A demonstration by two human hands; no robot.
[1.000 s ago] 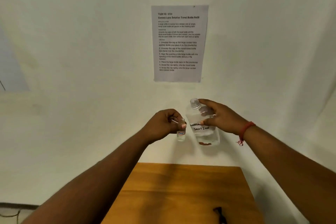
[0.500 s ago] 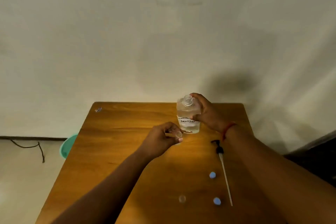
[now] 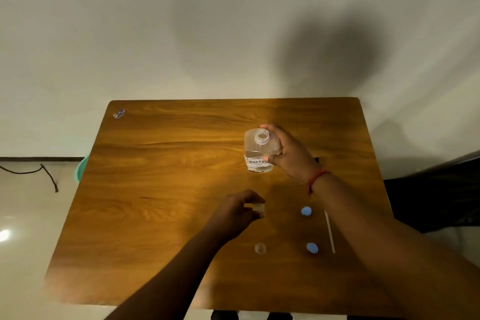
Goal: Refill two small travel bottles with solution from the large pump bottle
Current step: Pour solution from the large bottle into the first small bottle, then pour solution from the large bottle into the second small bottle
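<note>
My right hand (image 3: pixel 288 153) grips the large clear bottle (image 3: pixel 258 150), whose neck is open and whose label reads "SOLUTION"; it stands upright at the middle of the wooden table (image 3: pixel 168 189). Nearer to me, my left hand (image 3: pixel 233 212) pinches a small clear travel bottle (image 3: pixel 259 207) low over the table. A second small travel bottle (image 3: pixel 260 248) stands uncapped in front of it. Two blue caps (image 3: pixel 306 211) (image 3: pixel 312 247) lie to the right. The pump's white tube (image 3: pixel 330 231) lies beside them, its head hidden behind my right forearm.
A small wrapper-like scrap (image 3: pixel 119 113) lies at the table's far left corner. A green bin (image 3: pixel 81 169) stands on the floor left of the table, with a black cable (image 3: pixel 46 174) trailing nearby. A pale wall rises behind the table.
The view has tilted down from the wall to the table. Both hands came down: the large bottle now stands on the table and the small bottle has been brought nearer to me.
</note>
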